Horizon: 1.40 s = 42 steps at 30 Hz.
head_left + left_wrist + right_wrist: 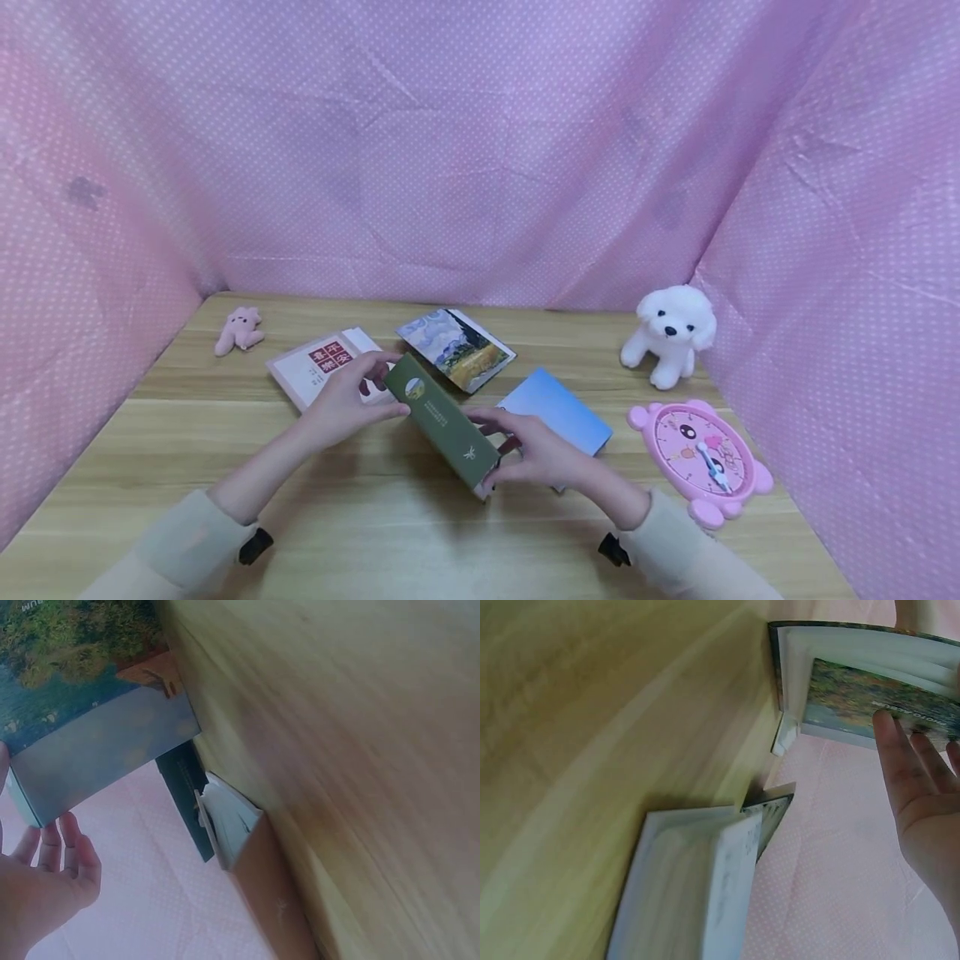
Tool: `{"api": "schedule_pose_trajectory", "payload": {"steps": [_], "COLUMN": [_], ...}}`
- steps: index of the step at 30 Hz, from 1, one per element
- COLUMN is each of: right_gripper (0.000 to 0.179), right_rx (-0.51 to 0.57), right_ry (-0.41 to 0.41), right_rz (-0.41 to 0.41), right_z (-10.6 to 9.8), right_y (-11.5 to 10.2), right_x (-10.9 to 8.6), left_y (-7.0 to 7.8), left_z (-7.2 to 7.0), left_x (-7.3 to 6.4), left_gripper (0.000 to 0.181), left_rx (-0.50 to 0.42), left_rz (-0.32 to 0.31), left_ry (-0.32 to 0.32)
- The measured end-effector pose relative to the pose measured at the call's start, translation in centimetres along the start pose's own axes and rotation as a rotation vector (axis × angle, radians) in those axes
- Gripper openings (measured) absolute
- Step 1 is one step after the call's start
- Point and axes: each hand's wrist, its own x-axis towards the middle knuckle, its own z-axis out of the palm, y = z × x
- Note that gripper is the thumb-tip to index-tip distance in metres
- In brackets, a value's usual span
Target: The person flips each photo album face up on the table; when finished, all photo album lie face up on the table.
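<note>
A thick book with a dark green spine [442,425] is tilted above the middle of the table, held between both hands. At its far left end my left hand [345,404] grips it, thumb on the spine side and fingers behind. My right hand [536,454] grips the near right end, thumb low and fingers over the edge. In the left wrist view its painted cover [90,742] shows trees and blue water. The right wrist view shows the other painted cover [840,697], with the right fingertips [885,724] against it.
A white book with red characters [296,371] lies at left, a landscape-painted book [457,354] behind, and a blue book [555,408] beside the right hand. Further right are a white toy dog [667,329] and a pink toy clock [701,458]; a small pink plush [240,330] lies back left.
</note>
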Motion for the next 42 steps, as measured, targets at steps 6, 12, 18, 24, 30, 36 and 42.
{"api": "schedule_pose_trajectory", "payload": {"steps": [6, 12, 18, 24, 30, 36, 42], "right_gripper": [0.08, 0.082, 0.079, 0.075, 0.074, 0.073, 0.072], "right_rx": [-0.009, -0.008, -0.025, 0.012, -0.027, -0.124, -0.224], "right_ry": [-0.052, -0.101, -0.124, -0.141, -0.143, -0.122, -0.11], "right_rz": [0.053, 0.058, 0.071, 0.1, 0.12, 0.111, 0.077], "right_z": [0.9, 1.4, 1.3, 1.3, 1.1, 1.0, 0.8], "right_y": [0.8, 1.2, 1.3, 1.6, 1.5, 1.6, 1.8], "right_x": [-0.2, -0.2, -0.3, -0.3, -0.3, -0.3, -0.2], "left_y": [-0.2, -0.8, -1.0, -0.8, -1.1, -1.5, -2.0], "left_z": [0.0, 0.0, -0.3, -0.5, -0.6, -0.6, -0.7], "left_x": [-0.6, -0.8, -0.8, -0.7, -0.6, -0.8, -0.8], "left_gripper": [0.061, 0.068, 0.07, 0.059, 0.057, 0.047, 0.049], "left_rx": [-0.046, -0.089, -0.135, -0.109, -0.111, -0.068, -0.06], "left_rz": [-0.062, -0.054, -0.023, -0.041, -0.059, -0.076, -0.096], "left_ry": [-0.004, -0.039, -0.077, -0.103, -0.132, -0.149, -0.166]}}
